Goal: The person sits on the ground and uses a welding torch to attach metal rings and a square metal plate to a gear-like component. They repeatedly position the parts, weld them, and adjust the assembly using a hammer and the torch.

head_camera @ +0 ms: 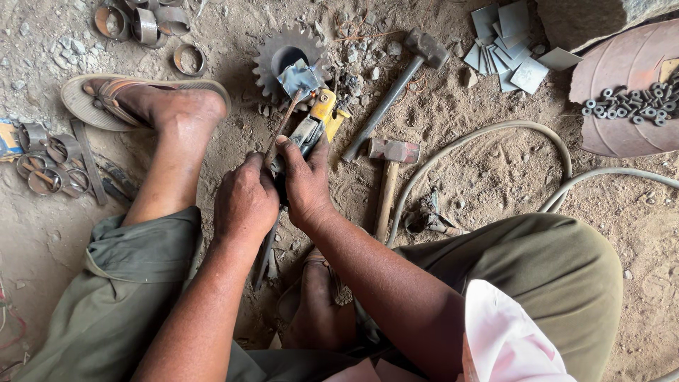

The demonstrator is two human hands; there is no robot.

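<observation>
Dirt floor (495, 170), scrap around. Left hand (244, 201) and right hand (305, 185), fingers clenched on long shears (311, 124) biting a small metal sheet (298, 76); stiff, sharp-edged, light, best gripped by handles.

Hammers (387, 180) rt of gear (286, 56)

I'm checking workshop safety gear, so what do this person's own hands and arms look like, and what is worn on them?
Both hands, the left hand and the right hand, are bare: no gloves, rings or watch show. Both forearms are uncovered. A pale pink sleeve shows on the right upper arm.
</observation>
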